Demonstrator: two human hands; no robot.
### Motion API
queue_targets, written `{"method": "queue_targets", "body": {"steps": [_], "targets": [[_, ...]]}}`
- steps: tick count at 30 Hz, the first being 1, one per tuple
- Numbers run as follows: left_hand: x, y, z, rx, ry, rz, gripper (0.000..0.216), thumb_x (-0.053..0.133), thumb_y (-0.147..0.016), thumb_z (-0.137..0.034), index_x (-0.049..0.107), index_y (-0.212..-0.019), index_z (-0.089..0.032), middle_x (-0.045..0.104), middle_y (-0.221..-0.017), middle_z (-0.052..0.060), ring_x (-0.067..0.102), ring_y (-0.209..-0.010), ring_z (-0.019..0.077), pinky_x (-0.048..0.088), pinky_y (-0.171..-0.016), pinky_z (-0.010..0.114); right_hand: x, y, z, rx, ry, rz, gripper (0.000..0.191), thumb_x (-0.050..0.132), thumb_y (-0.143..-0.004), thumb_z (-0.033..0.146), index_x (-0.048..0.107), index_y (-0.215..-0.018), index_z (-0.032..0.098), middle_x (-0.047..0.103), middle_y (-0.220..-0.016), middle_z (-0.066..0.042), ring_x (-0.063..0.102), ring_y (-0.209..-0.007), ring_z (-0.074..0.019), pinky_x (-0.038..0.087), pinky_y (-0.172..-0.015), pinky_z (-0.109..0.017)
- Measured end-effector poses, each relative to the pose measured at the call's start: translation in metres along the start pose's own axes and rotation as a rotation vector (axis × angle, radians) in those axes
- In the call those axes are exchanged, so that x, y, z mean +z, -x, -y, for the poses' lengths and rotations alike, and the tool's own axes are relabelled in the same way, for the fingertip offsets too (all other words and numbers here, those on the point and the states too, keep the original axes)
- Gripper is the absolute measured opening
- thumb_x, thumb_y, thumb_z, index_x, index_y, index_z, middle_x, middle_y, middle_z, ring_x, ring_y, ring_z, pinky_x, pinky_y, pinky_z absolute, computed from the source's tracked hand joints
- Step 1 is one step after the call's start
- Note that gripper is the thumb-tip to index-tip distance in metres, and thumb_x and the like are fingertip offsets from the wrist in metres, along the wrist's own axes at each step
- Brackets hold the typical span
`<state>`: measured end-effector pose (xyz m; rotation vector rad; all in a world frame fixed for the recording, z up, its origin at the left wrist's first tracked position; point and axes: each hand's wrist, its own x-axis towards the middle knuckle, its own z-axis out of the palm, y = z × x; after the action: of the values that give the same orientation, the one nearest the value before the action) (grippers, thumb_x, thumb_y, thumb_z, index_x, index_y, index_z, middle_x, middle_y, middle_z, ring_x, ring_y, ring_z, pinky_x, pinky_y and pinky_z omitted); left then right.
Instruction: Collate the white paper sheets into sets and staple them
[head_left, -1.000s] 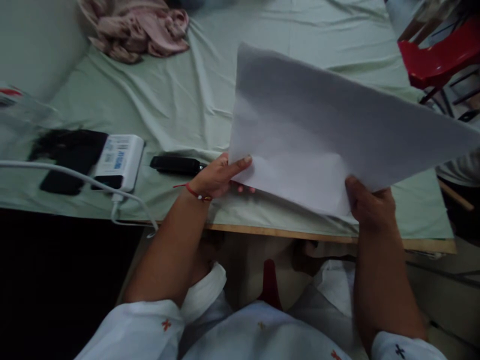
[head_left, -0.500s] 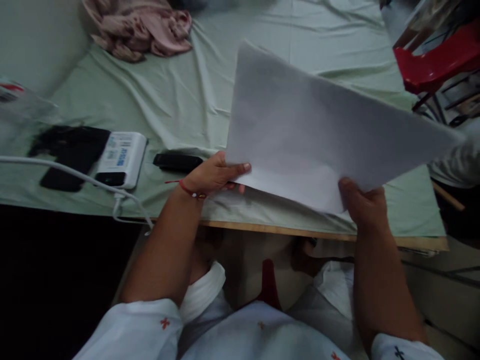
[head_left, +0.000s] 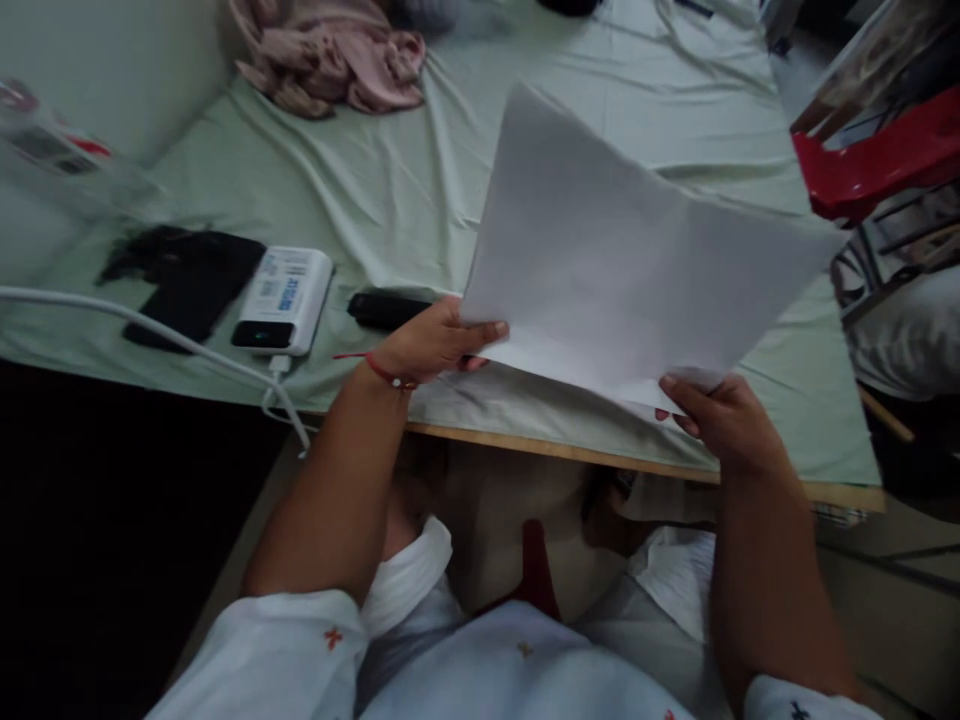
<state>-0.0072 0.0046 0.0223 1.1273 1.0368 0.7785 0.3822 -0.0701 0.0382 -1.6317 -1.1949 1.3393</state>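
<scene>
A large sheet of white paper (head_left: 592, 260) is held up above the cloth-covered table, tilted and slightly bent, with no marks that I can make out on it. My left hand (head_left: 442, 340) pinches its near left corner, thumb on top and fingers beneath. At the near right corner my right hand (head_left: 724, 415) grips it the same way. Just beyond my left wrist lies a black oblong object (head_left: 386, 310), partly hidden by that hand. Whether the paper is one sheet or several, I cannot tell.
A white power bank (head_left: 289, 300) with a white cable (head_left: 150, 325) lies at the left, against a dark flat object (head_left: 202, 285). A pinkish cloth (head_left: 330, 55) is heaped at the back of the green tablecloth (head_left: 390, 170). Right of the table stands a red chair (head_left: 877, 160).
The paper's far right corner has swung left and the sheet bends more. My right hand has shifted slightly, its fingertips now showing below the edge. The table's things sit farther right in view.
</scene>
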Motion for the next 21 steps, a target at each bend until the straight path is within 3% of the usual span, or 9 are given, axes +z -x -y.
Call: {"method": "queue_targets", "body": {"steps": [5,10,15,17,19,21], "targets": [[-0.013,0.011,0.0,0.105,0.122,-0.011,0.057,0.118,-0.076,-0.053,0.07,-0.082,-0.023,0.061,-0.077,-0.004,0.055,-0.064,0.0072,0.048,-0.055,0.016,0.006,-0.002,0.009,-0.032,-0.099,-0.124,0.075,0.125,-0.052,0.072,0.066,-0.067,0.027,0.054,-0.061,0.007,0.038,-0.042,-0.0046,0.035,-0.033,-0.022],[-0.029,0.025,0.006,0.194,0.181,-0.107,0.046,0.116,-0.08,-0.038,0.075,-0.091,-0.021,0.068,-0.074,-0.004,0.062,-0.062,0.007,0.046,-0.055,0.017,0.003,-0.004,0.012,0.07,-0.074,-0.058,0.077,0.125,-0.056,0.072,0.064,-0.066,0.027,0.054,-0.056,0.006,0.033,-0.039,-0.0032,0.034,-0.032,-0.02],[-0.045,0.03,0.019,0.347,0.109,-0.405,0.018,0.099,-0.099,-0.034,0.085,-0.098,-0.023,0.074,-0.073,-0.003,0.057,-0.059,0.0094,0.039,-0.051,0.024,0.005,-0.013,0.009,0.108,-0.04,-0.025,0.079,0.125,-0.053,0.076,0.064,-0.062,0.026,0.054,-0.052,0.004,0.033,-0.04,-0.0034,0.031,-0.032,-0.019],[-0.052,0.03,0.025,0.426,0.036,-0.543,0.013,0.092,-0.105,-0.035,0.086,-0.1,-0.025,0.074,-0.073,-0.003,0.057,-0.06,0.0109,0.043,-0.054,0.026,0.008,-0.017,0.006,0.118,-0.023,-0.008,0.077,0.124,-0.054,0.074,0.065,-0.064,0.026,0.056,-0.054,0.004,0.034,-0.041,-0.0037,0.031,-0.033,-0.019],[-0.058,0.031,0.03,0.487,-0.124,-0.67,0.009,0.087,-0.108,-0.032,0.088,-0.102,-0.026,0.079,-0.079,-0.001,0.066,-0.068,0.0149,0.056,-0.066,0.03,0.012,-0.021,0.005,0.137,-0.015,0.0,0.073,0.125,-0.054,0.069,0.068,-0.068,0.025,0.057,-0.056,0.006,0.034,-0.041,-0.0028,0.033,-0.034,-0.019],[-0.062,0.032,0.033,0.514,-0.343,-0.742,0.007,0.084,-0.109,-0.027,0.09,-0.106,-0.028,0.091,-0.1,0.004,0.082,-0.096,0.0222,0.069,-0.098,0.038,0.017,-0.024,0.003,0.151,-0.021,-0.01,0.071,0.126,-0.051,0.062,0.068,-0.07,0.026,0.056,-0.058,0.008,0.033,-0.041,-0.0019,0.041,-0.037,-0.02]]}}
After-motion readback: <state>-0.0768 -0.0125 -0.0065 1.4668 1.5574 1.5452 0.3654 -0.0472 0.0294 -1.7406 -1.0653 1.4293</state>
